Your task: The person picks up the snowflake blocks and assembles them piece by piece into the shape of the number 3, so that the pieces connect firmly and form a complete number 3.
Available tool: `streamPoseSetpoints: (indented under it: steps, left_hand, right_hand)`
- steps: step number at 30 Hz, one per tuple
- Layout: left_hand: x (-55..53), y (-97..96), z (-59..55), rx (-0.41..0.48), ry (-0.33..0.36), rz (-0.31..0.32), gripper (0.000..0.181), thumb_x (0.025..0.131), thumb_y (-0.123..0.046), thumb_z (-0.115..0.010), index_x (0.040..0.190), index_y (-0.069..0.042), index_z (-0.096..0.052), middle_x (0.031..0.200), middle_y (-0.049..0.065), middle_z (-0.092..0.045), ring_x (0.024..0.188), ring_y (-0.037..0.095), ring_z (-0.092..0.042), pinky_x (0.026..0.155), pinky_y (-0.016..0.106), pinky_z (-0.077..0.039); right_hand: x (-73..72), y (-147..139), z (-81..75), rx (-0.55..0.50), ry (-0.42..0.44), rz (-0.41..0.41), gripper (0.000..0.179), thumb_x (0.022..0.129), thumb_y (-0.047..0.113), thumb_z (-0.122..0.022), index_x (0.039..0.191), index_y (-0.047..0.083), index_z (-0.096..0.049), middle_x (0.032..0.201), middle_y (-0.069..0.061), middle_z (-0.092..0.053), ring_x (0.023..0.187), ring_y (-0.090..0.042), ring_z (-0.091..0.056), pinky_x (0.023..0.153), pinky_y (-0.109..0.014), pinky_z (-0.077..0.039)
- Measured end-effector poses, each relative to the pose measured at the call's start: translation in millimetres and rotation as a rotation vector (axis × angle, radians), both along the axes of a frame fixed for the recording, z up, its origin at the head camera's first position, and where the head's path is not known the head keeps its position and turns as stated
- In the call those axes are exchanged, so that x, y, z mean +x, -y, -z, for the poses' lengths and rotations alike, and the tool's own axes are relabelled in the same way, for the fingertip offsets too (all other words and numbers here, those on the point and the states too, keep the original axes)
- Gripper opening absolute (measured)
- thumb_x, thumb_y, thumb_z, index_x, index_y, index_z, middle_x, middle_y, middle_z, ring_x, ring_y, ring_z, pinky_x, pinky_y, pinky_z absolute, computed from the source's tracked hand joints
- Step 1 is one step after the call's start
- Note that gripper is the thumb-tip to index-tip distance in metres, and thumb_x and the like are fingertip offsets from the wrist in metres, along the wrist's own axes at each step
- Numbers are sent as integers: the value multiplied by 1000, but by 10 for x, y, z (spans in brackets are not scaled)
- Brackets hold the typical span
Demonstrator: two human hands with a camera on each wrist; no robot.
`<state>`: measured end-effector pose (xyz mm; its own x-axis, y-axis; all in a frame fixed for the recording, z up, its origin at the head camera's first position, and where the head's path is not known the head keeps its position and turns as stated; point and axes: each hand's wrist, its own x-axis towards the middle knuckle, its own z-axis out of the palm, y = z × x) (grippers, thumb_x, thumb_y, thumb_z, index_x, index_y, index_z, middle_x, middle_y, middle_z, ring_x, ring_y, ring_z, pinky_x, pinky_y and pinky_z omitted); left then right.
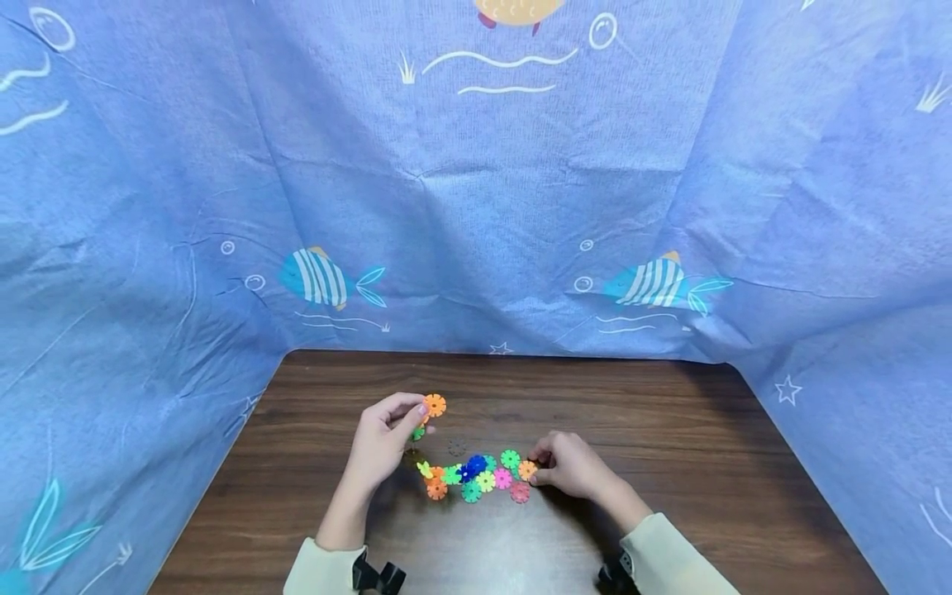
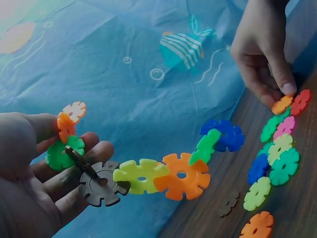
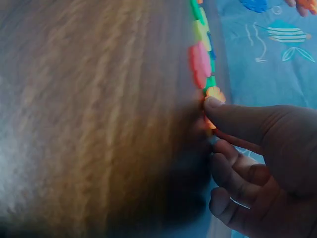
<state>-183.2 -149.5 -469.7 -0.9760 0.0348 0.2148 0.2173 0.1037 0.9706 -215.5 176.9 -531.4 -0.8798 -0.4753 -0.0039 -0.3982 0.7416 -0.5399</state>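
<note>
My left hand pinches the orange end of a chain of interlocking notched plastic discs. In the left wrist view this chain hangs past the palm: a green disc, grey-brown discs, a yellow disc, a larger orange disc and a blue disc at the far end. At the right end of the colourful discs low over the table, my right hand holds a light orange disc between thumb and finger. Close by are a pink disc and a red disc.
A loose grey disc lies on the dark wooden table, just behind the row. Blue cloth with printed fish hangs behind and at both sides of the table.
</note>
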Motion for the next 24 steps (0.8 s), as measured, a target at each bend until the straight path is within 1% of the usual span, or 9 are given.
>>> streamPoseSetpoints:
  steps: [5,7,10,12,14,17,18,21,24]
  left_hand:
    - [3,-2,-3,8,17,-2,20,102,-14,-65,116,-2,-72,98,14,-75,82,32,-76,72,30,-62]
    - [2,-7,-1,5,18,-8,19,102,-13,-65,115,-2,-73,97,14,-75,83,34,-76,71,30,-62]
    - [3,-19,3,0,16,-10,18,101,-13,-66,113,-1,-73,95,17,-74,81,30,-77,71,31,-62]
    - [6,-32,6,-3,18,-5,18,101,-13,-66,112,0,-73,94,18,-74,79,25,-77,71,30,-62]
    - [8,-48,10,1,24,7,19,101,-13,-66,111,2,-72,94,18,-74,78,22,-76,73,30,-61]
    - [6,-73,20,1,30,31,20,102,-14,-66,112,3,-71,95,18,-73,80,25,-76,74,29,-61]
    - [4,-80,24,2,28,40,20,102,-14,-66,112,3,-71,96,19,-73,81,28,-76,75,29,-61]
    - [-11,-88,53,-16,21,55,20,102,-13,-65,112,3,-71,96,19,-73,82,33,-76,75,29,-61]
    - [-24,-94,72,-45,8,63,19,102,-14,-64,111,1,-72,95,17,-74,80,26,-75,73,28,-60]
  right_hand:
    - [-24,-24,57,-42,-6,-5,19,77,16,-90,85,18,-73,79,9,-65,72,-4,-59,65,-24,-50]
    - [-50,-38,47,-97,31,2,19,79,15,-88,80,19,-70,75,10,-65,68,-3,-58,62,-23,-49]
    - [-102,-41,4,-235,111,27,16,82,12,-85,79,16,-70,72,7,-68,63,-7,-61,58,-25,-51]
    - [-131,-7,-55,-344,160,54,12,84,11,-84,84,11,-71,73,3,-70,63,-10,-64,59,-26,-52]
    - [-146,59,-122,-453,181,64,14,86,9,-82,96,6,-72,77,-2,-73,67,-12,-67,62,-26,-53]
    - [-135,201,-247,-591,154,45,27,88,8,-80,113,2,-70,83,-9,-75,72,-11,-66,65,-25,-53]
    - [-123,253,-292,-632,143,33,30,89,7,-79,117,2,-70,85,-12,-75,72,-11,-66,65,-25,-53]
    - [-84,399,-402,-726,117,9,31,91,10,-78,121,3,-72,90,-16,-74,73,-14,-64,64,-26,-54]
    - [-45,517,-468,-788,131,9,33,91,12,-78,122,2,-72,93,-15,-74,71,-17,-63,59,-26,-52]
